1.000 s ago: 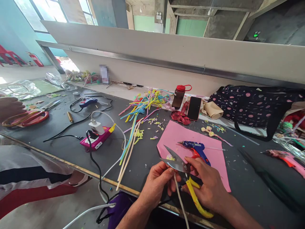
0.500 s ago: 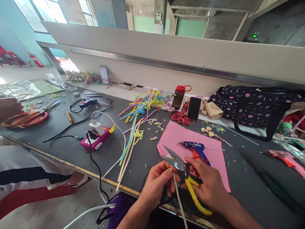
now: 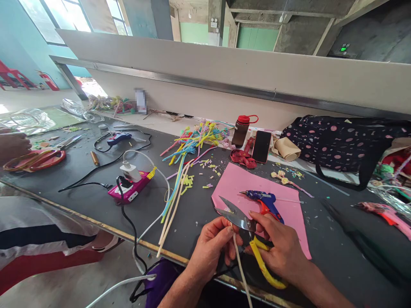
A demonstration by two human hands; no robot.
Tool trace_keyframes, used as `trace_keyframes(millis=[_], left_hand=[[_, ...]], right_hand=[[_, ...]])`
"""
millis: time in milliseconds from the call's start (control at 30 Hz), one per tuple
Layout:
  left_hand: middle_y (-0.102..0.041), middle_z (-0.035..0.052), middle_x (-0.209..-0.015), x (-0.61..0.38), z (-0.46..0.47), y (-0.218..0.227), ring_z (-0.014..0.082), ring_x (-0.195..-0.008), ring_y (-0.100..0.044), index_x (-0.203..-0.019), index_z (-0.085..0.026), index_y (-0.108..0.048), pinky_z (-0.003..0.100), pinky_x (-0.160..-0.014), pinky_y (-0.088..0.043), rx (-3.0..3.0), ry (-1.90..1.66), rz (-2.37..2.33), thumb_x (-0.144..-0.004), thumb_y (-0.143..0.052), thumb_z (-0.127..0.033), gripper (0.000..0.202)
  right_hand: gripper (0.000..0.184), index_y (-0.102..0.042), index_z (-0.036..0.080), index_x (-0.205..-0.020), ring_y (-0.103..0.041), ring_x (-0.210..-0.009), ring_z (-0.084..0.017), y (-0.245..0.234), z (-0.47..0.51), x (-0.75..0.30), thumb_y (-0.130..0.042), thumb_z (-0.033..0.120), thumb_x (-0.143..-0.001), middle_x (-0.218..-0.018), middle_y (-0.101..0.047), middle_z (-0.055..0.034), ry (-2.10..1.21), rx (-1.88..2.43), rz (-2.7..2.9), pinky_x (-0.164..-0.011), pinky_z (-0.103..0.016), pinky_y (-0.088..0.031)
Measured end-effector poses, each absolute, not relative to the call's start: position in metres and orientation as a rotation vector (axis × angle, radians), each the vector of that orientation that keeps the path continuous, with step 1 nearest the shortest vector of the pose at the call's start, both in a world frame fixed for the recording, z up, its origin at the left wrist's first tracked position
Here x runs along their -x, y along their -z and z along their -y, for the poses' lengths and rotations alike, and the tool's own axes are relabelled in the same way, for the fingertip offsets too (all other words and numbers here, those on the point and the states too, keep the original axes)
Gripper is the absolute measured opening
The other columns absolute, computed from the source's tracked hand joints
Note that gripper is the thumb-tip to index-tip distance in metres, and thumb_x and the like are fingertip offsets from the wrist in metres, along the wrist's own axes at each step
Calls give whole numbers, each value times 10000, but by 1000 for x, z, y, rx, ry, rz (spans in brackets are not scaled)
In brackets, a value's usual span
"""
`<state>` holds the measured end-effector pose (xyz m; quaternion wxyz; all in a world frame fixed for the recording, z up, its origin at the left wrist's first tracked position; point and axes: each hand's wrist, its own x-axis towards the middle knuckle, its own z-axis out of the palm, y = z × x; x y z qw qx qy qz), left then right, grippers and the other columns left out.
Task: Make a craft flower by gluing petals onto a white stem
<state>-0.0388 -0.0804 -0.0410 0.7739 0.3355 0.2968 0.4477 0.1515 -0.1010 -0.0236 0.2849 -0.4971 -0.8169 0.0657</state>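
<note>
Only slight shifts show since the earlier frame: the blades of the scissors point(image 3: 244, 223) have drawn a little closer together, and the hanging end of the cord point(image 3: 239, 263) has swung slightly leftward, at lower centre. Both hands have kept nearly the same place.

The left hand point(image 3: 212, 241) pinches the cord between thumb and fingers, near its upper end. The right hand point(image 3: 279, 239) grips the scissors around the pivot and yellow handles; the blades stand parted, pointing up and left over the edge of the pink sheet point(image 3: 231, 179). Whether the cord's tip lies between the blades cannot be told.

The likeliest trouble is a nipped fingertip, as the left fingers sit right by the lower blade and a squeeze with them too close could catch them. A loose pinch could let the cord twist or slip, giving a crooked cut. The right hand is also just beside the glue gun point(image 3: 261, 197) on the sheet, so a careless knock could shift it.

Among containers, the bottle point(image 3: 240, 132) at upper centre-right has its red lid on; its dark body hides any contents. The patterned bag point(image 3: 334, 149) at right bulges, but what fills it is hidden.
</note>
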Motion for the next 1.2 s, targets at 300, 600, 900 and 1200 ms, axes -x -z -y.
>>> trace_keyframes(millis=[300,600,900,1200], left_hand=[[-644,22,-633,40,80,40,40,-358,-468,-785,-137,-572,119,-310,-344,-730,-956,-642,-791,-596,-301,166],[-637,30,-605,41,78,40,47,-335,-466,-773,-132,-573,117,-287,-335,-648,-953,-585,-801,-569,-258,130],[-614,32,-559,48,72,46,38,-293,-422,-753,-121,-578,110,-255,-302,-507,-906,-419,-804,-542,-215,113],[-628,53,-552,52,76,36,41,-275,-425,-737,-106,-588,111,-248,-306,-502,-928,-295,-799,-537,-202,126]], right_hand=[[581,-404,221,-1262,-591,-793,-181,28,99,-154,-658,365,-759,-919,-606,-46,-148,1305,2170,-681,-298,-478],[532,-388,243,-1265,-593,-626,-130,27,102,-157,-598,377,-795,-821,-602,-2,-545,1508,1903,-548,-214,-485],[489,-421,225,-1264,-656,-804,-178,12,103,-154,-567,276,-801,-892,-666,-37,-701,1480,1736,-653,-233,-531],[479,-375,224,-1258,-650,-819,-168,13,104,-154,-554,272,-816,-899,-648,-30,-712,1496,1769,-714,-255,-528]])
